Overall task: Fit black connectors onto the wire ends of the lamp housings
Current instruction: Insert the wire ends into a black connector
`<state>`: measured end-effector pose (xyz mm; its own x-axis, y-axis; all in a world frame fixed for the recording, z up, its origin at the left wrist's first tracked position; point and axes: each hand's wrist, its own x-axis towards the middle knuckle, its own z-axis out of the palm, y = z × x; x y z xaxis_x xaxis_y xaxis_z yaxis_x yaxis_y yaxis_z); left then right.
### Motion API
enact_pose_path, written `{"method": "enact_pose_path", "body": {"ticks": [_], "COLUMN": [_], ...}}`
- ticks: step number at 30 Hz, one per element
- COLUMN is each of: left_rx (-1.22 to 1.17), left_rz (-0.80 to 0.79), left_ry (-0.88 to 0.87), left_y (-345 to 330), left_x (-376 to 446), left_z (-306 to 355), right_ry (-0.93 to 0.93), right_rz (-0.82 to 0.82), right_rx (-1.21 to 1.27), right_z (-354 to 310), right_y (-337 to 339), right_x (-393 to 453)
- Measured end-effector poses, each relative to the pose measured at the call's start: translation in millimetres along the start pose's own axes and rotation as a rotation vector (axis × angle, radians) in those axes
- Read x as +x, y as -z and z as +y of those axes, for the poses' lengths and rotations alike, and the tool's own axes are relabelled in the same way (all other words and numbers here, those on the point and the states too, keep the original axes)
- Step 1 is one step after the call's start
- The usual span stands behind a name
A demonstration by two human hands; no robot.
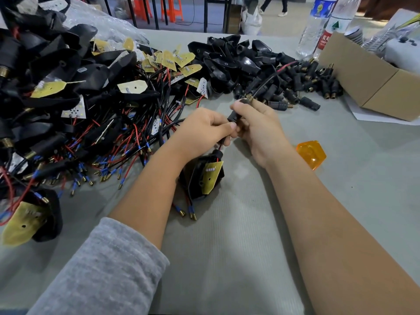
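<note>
A grey table with a faintly ribbed, matte covering fills the view; beyond its far edge lie a bare floor, dark table legs and orange stools. Near the middle of the table lies a lamp housing, a black plastic shell with a yellow pointed circuit board on it and red and black wires ending in blue sleeves and brass tips. Left of this housing spreads a big heap of similar housings and tangled wires. Beyond it, toward the far edge, lies a pile of short black connectors with brass threaded ends, and further right an open cardboard box and two clear plastic bottles. Right of the housing rests an orange translucent lens cover.

Just above the housing, the two hands meet. The left hand has its fingers curled, pinching the housing's wire. The right hand grips a black connector, its brass end pointing away, touching the left thumb.
</note>
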<state>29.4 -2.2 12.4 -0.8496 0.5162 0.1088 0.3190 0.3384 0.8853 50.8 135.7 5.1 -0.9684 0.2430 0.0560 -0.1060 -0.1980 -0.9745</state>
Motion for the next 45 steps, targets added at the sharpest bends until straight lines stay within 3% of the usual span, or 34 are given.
{"method": "enact_pose_path", "body": {"ticks": [9, 16, 24, 31, 45], "left_rx": [-0.092, -0.006, -0.064, 0.093, 0.017], "left_rz": [0.033, 0.035, 0.093, 0.168, 0.113], "left_ry": [0.074, 0.004, 0.043, 0.012, 0.030], "left_y": [4, 7, 6, 0, 1], "left_x": [0, 0, 0, 2, 0], "left_z": [0, -2, -2, 1, 3], "right_ry": [0.016, 0.037, 0.018, 0.053, 0.019], "right_rz": [0.078, -0.060, 0.148, 0.026, 0.118], "right_rx": [0.158, -0.101, 0.144, -0.109, 0.038], "right_z": [-2, 4, 0, 3, 2], "right_y": [9, 5, 9, 3, 4], "right_x": [3, 3, 5, 3, 5]}}
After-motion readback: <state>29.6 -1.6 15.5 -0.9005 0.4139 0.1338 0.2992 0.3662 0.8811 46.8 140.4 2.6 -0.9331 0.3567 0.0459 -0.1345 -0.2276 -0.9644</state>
